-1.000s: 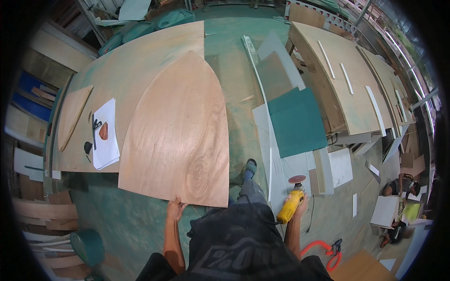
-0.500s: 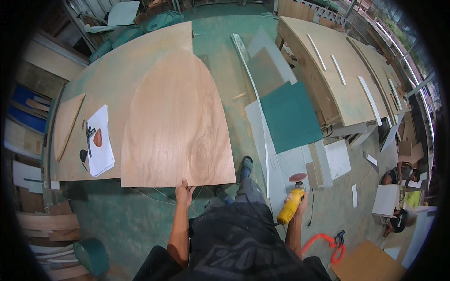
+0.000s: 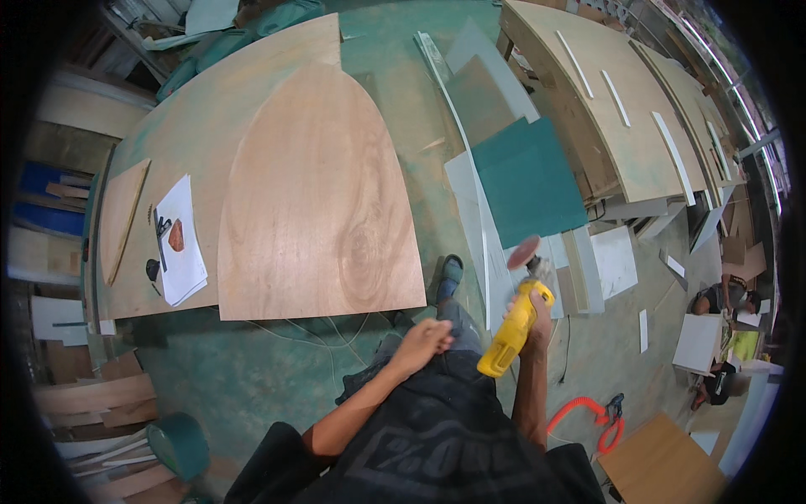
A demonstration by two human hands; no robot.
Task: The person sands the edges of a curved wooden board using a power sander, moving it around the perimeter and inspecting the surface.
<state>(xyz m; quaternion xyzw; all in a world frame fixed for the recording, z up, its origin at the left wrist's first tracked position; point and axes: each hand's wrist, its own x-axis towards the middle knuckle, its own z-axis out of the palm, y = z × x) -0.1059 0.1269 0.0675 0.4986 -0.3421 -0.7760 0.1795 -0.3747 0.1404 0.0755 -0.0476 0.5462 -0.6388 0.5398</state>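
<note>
My right hand (image 3: 540, 317) is wrapped round a yellow angle grinder (image 3: 510, 336), which is tilted with its reddish-brown disc (image 3: 524, 252) at the upper end. In front of my body my left hand (image 3: 425, 343) is off the board, its fingers curled in and nothing seen in them. The curved-top plywood panel (image 3: 315, 210) lies on the large work table (image 3: 189, 118), its straight edge toward me. To its left are white papers (image 3: 182, 273) with a reddish-brown piece (image 3: 175, 236) and a dark tool (image 3: 159, 227) on them.
A teal sheet (image 3: 529, 181) and long pale strips (image 3: 457, 118) lie to the right. Beyond stands another wooden table (image 3: 604, 109) bearing white strips. An orange coiled hose (image 3: 579, 407) is on the floor at lower right. Two people (image 3: 722, 302) are at the far right.
My left hand has let go of the plywood panel's near edge and come right, toward the grinder. My right hand has raised the grinder and brought it slightly inward.
</note>
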